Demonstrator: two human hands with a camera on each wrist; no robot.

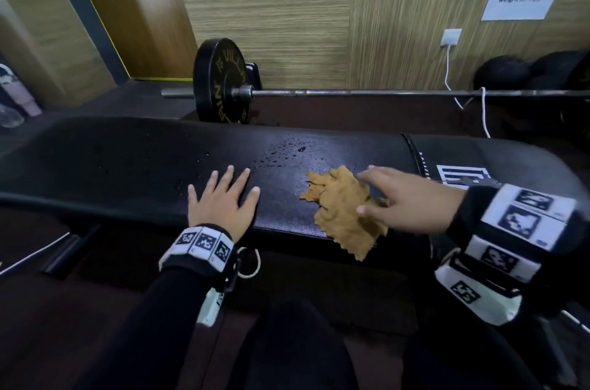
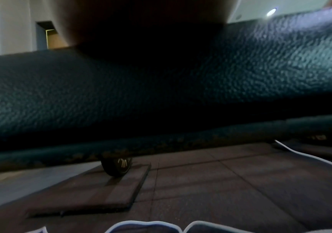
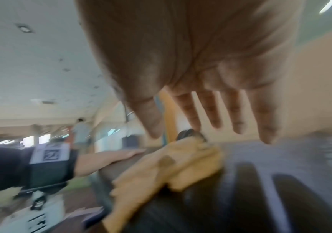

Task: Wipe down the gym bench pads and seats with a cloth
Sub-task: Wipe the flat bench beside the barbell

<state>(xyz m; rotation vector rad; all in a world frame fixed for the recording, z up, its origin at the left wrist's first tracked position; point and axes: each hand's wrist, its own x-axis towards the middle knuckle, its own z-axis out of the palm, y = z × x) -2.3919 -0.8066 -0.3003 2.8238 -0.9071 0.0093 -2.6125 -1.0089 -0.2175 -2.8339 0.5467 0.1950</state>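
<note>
A long black padded bench (image 1: 134, 163) runs across the head view, with water droplets (image 1: 281, 148) on its top. A crumpled tan cloth (image 1: 343, 211) lies on the pad near its front edge, one corner hanging over. My left hand (image 1: 223, 198) lies flat on the pad, fingers spread, left of the cloth. My right hand (image 1: 405, 195) hovers over the cloth's right side with fingers straight and spread; the right wrist view shows the open palm (image 3: 210, 78) above the cloth (image 3: 167, 167), not gripping it. The left wrist view shows the pad's textured side (image 2: 161, 97).
Behind the bench a barbell (image 1: 351, 92) with a black weight plate (image 1: 220, 83) lies on the floor by the wood-panelled wall. A white cable (image 1: 483, 115) hangs from a wall socket. Dark bags (image 1: 510, 70) sit at far right. Dark rubber floor tiles (image 2: 220, 181) lie under the bench.
</note>
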